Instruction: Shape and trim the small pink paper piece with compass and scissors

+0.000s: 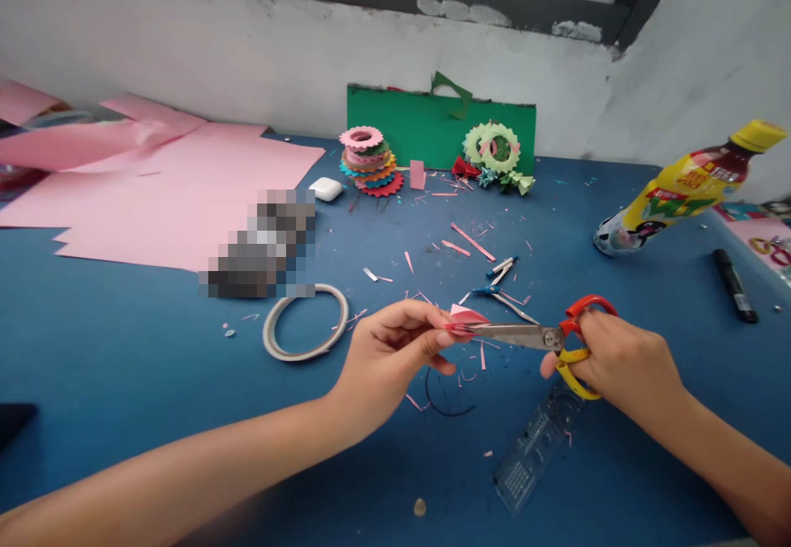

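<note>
Between the thumb and fingers of my left hand (395,345) is a small folded piece of pink paper (468,315). My right hand (627,357) grips a pair of scissors (522,334) with one red and one yellow handle loop. The blades point left and their tips reach the pink paper, close to my left fingertips. Whether the blades are closed on the paper is hard to make out. Below the scissors lies a clear plastic ruler (535,448), and a compass (503,292) rests just behind the blades.
Large pink sheets (161,209) cover the back left. A tape roll (306,322), a blurred-out object (265,246) and a white case (326,189) lie nearby. Notched paper rings (371,164) stack before a green board (408,123). A bottle (680,189) and black marker (734,286) are right.
</note>
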The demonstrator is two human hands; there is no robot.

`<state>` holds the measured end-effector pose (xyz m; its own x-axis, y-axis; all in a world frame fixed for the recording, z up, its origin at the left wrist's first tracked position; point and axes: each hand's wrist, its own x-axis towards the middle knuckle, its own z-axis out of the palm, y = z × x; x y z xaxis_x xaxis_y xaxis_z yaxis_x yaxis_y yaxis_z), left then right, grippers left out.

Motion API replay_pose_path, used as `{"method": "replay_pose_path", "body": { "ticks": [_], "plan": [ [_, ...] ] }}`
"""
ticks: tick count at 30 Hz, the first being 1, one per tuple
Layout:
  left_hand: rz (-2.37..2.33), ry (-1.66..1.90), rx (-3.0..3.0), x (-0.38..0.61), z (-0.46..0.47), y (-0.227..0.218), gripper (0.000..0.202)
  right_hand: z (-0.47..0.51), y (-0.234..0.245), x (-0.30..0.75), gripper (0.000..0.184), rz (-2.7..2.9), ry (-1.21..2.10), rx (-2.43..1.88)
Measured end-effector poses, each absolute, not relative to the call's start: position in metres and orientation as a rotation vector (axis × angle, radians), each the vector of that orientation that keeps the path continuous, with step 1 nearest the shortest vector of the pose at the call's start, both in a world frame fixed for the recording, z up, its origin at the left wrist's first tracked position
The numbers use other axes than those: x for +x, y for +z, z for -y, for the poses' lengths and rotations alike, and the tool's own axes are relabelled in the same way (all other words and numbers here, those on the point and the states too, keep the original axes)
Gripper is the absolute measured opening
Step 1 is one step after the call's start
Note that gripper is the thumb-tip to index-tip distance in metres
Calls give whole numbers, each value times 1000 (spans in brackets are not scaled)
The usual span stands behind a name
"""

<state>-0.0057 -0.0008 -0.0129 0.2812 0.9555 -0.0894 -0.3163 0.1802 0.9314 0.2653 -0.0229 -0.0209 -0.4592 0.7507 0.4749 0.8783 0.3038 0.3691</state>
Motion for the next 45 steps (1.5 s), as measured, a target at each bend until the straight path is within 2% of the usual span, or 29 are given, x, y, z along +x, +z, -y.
{"method": "replay_pose_path", "body": {
  "ticks": [27, 32, 35, 40, 45],
  "plan": [
    [-756, 1082, 973, -4, 3, -18, 4, 25, -19, 264, 54, 2337, -969, -1478],
    [-762, 1082, 961, -3, 2, -17, 4, 25, -19, 263, 49, 2391, -950, -1456],
    [-770, 1059, 934, -4, 2, -17, 4, 25, -19, 260, 49, 2361, -823, -1491],
    [-822, 1051, 885, -4, -1, -15, 7, 26, -15, 258, 49, 2313, -372, -1575],
    [-849, 1051, 836, -3, -3, -12, 11, 24, -8, 261, 44, 2251, -194, -1687]
  ]
}}
